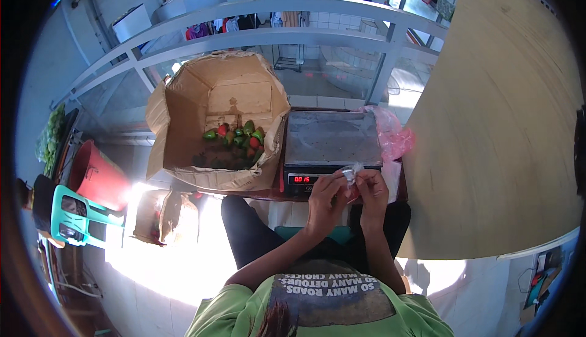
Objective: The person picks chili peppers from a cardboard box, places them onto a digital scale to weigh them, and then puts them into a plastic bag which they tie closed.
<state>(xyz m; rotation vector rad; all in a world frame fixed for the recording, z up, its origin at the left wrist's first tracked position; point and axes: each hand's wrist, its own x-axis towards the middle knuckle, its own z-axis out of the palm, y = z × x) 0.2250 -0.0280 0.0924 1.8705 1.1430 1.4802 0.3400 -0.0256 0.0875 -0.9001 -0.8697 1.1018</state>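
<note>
In front of the digital scale, both my hands are raised close together. My left hand is closed, its fingers pinching a small clear plastic bag. Fingers of my right hand grip the same bag's gathered top from the other side. Something reddish shows below the fingers, mostly hidden by them. The scale's metal platform carries nothing, and its red display is lit. Left of it stands an open cardboard box with green and red peppers at the bottom.
A pink plastic bag lies at the scale's right edge. A large wooden panel rises on the right. On the left are a red bucket, a turquoise stool and a smaller carton. A metal railing runs behind.
</note>
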